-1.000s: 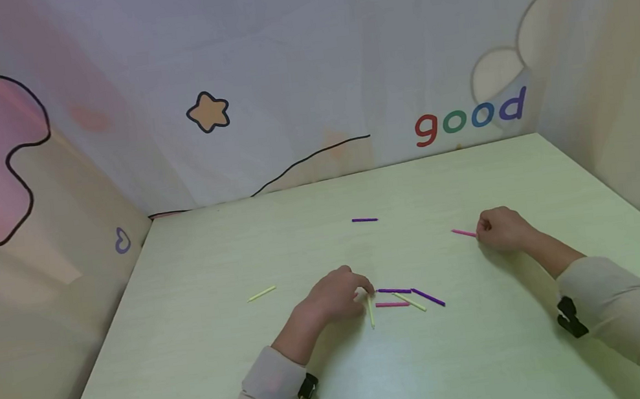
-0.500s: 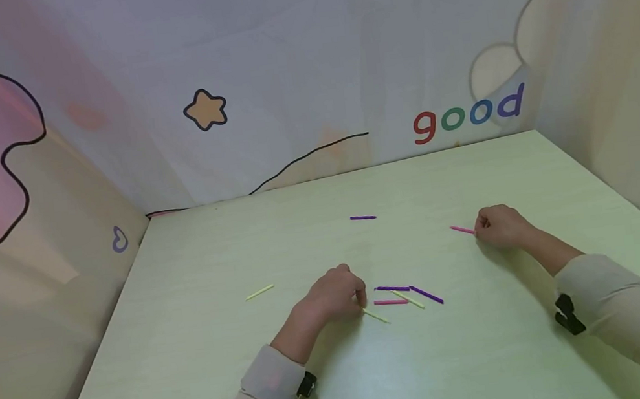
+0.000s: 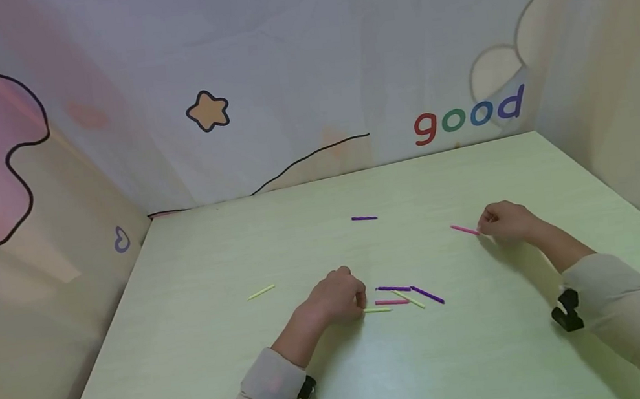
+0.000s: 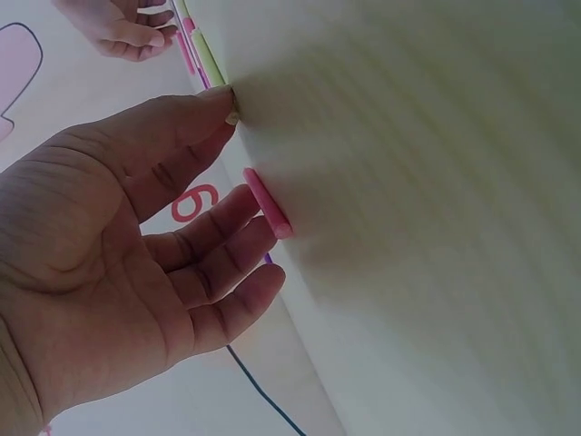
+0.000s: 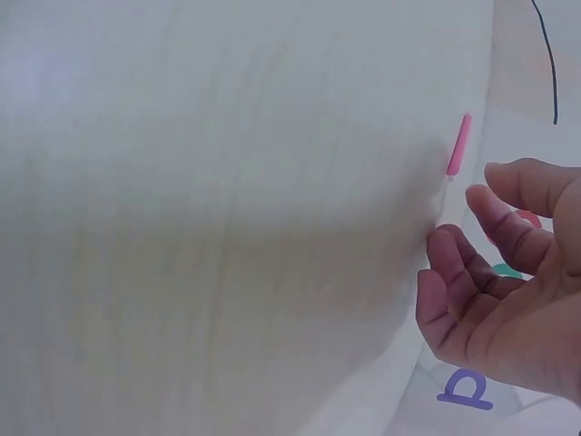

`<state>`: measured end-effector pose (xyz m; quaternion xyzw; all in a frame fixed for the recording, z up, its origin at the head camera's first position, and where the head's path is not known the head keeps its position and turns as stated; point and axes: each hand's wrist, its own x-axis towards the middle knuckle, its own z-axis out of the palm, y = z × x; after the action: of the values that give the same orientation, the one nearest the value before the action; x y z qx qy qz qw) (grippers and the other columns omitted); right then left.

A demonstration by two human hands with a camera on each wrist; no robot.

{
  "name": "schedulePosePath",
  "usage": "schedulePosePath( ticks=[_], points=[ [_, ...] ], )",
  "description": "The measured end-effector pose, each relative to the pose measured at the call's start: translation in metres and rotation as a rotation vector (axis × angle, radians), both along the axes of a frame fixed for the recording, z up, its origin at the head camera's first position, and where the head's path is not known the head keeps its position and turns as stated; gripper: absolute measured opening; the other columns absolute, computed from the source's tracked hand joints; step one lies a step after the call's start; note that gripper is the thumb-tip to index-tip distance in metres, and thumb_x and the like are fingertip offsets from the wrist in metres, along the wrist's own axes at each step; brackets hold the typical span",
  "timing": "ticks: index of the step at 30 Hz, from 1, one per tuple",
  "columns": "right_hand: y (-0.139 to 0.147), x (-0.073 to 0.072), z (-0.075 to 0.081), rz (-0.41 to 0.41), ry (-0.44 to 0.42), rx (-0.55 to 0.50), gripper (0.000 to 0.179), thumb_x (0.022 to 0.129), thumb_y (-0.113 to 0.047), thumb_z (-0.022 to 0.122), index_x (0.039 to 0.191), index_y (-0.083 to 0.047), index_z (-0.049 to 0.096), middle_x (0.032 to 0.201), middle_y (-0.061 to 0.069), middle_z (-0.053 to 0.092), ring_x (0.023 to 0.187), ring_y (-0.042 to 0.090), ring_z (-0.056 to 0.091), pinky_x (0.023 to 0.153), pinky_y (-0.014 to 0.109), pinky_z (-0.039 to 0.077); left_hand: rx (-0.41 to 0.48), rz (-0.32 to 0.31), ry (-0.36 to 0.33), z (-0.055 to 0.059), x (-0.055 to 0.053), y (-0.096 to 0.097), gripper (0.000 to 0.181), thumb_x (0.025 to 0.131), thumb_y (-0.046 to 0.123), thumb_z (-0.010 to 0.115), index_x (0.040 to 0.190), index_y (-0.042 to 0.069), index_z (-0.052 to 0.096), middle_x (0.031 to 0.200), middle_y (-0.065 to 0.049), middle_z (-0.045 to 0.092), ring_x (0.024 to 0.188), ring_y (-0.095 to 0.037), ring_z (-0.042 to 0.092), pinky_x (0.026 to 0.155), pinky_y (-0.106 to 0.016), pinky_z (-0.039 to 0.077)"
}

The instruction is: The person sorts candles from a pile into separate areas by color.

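Observation:
My left hand [image 3: 337,296] pinches the near end of a short pale-yellow stick [image 3: 380,310], which lies level and points right in the head view. Close by are a pink stick [image 3: 392,302], another yellow stick [image 3: 411,300] and two purple sticks [image 3: 394,288] [image 3: 428,295]. The left wrist view also has a pink stick [image 4: 268,202] beside the lower fingers, hidden in the head view. Farther right, my right hand [image 3: 506,221] hovers at the end of a pink stick [image 5: 460,145]. In the right wrist view a gap separates its loosely curled fingers from that stick.
A lone purple stick [image 3: 364,218] lies toward the back of the pale table [image 3: 226,365], and a yellow stick [image 3: 261,292] lies to the left. Printed fabric walls [image 3: 293,59] close in the back and both sides.
The yellow stick at my left hand has turned from pointing toward me to pointing right. My right hand has shifted slightly right and away from its pink stick.

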<state>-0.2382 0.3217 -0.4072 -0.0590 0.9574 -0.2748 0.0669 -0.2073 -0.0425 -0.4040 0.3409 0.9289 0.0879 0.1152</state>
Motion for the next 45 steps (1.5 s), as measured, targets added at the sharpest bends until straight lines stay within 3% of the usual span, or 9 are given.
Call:
schedulePosePath(
  ticks=[4,14,25,35,45],
  points=[
    [-0.002,0.006,0.001,0.007,0.026,-0.01,0.019,0.088,-0.014,0.057,0.092,0.005,0.058,0.081,0.009,0.056,0.072,0.022,0.049,0.061,0.033,0.039,-0.011,-0.003,0.015,-0.001,0.0,0.0,0.011,0.076,0.011,0.071,0.07,0.019,0.065,0.077,0.003,0.042,0.072,-0.014,0.042,0.055,-0.025,0.037],
    [-0.031,0.041,0.011,0.027,0.101,-0.046,0.022,0.087,-0.014,0.06,0.097,0.005,0.058,0.095,0.024,0.057,0.09,0.04,0.053,0.07,0.048,0.044,-0.026,0.001,0.034,-0.001,0.003,-0.001,0.01,0.077,0.01,0.068,0.071,0.018,0.065,0.076,0.003,0.043,0.072,-0.013,0.042,0.054,-0.025,0.038],
    [-0.056,0.063,0.016,0.051,0.095,-0.142,0.021,0.087,-0.011,0.063,0.101,0.004,0.059,0.101,0.019,0.058,0.084,0.028,0.058,0.066,0.036,0.046,-0.025,-0.014,0.073,-0.005,0.002,-0.002,0.011,0.08,0.012,0.065,0.072,0.018,0.061,0.074,0.004,0.042,0.069,-0.013,0.041,0.053,-0.025,0.037],
    [-0.072,0.076,0.008,0.128,0.103,-0.155,0.018,0.085,-0.01,0.063,0.099,0.001,0.061,0.097,0.008,0.061,0.086,0.024,0.056,0.071,0.037,0.045,-0.003,-0.013,0.061,-0.006,0.003,-0.004,0.01,0.083,0.013,0.065,0.075,0.017,0.061,0.073,0.003,0.043,0.068,-0.013,0.041,0.053,-0.025,0.035],
    [-0.083,0.085,0.003,0.174,0.088,-0.189,0.02,0.085,-0.012,0.064,0.101,0.0,0.06,0.099,0.007,0.06,0.087,0.024,0.055,0.07,0.036,0.045,0.013,-0.001,0.059,-0.009,0.004,-0.008,0.009,0.081,0.014,0.067,0.075,0.017,0.061,0.071,0.004,0.043,0.066,-0.012,0.041,0.052,-0.024,0.035]
  ],
)
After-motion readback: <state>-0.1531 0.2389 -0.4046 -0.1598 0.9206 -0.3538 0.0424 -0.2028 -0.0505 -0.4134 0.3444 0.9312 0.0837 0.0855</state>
